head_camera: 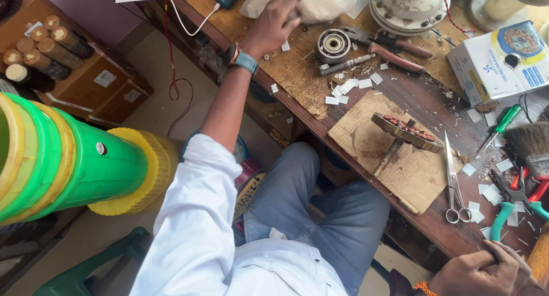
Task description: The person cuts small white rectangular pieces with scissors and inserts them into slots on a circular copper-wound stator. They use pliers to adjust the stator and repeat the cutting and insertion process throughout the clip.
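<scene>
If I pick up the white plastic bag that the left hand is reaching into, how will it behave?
The plastic bag would probably be floppy: its thin skin is crumpled and sags where the left hand presses in. It looks bulged, so something inside may add weight, but the contents are hidden. Lifted by one corner, it would likely droop and perhaps spill.

White-blue carton (503, 61) top right, brown labelled boxes (100, 84) — perhaps cardboard — left

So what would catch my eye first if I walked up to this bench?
Probably the big green and yellow spool at the left edge. Then the wound stator on a cardboard sheet mid-bench, with scissors beside it. The left hand reaches to a white bag at the far side.
</scene>
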Demonstrator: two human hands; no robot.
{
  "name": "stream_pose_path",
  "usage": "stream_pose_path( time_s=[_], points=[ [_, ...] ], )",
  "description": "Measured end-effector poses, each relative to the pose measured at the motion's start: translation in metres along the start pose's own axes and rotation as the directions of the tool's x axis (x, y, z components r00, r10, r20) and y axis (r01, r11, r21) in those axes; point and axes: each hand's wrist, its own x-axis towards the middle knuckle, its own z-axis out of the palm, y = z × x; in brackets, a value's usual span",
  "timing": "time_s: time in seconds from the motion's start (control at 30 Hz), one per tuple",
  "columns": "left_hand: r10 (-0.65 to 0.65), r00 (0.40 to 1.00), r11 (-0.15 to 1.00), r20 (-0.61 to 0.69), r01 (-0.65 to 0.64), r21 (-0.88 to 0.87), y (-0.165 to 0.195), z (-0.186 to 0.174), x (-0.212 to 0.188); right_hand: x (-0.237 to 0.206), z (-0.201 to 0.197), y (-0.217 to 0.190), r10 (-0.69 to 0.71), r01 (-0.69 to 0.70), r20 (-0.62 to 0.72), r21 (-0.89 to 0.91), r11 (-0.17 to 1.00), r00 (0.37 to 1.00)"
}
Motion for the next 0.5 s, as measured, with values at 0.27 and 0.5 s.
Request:
stream_pose_path(
  time_s=[0.27,0.5],
  points=[
    [-0.191,0.97,0.906,-0.15,0.233,0.353,0.01,0.012,-0.054,-0.019,0.014,0.024,0.095,-0.097,0.016,0.188,0.977,0.995],
    [-0.385,0.906,0.904,-0.178,0.409,0.128,0.017,0.027,-0.05,-0.03,0.027,0.049,-0.012,0.02,-0.045,0.174,0.985,0.999]
  ],
)
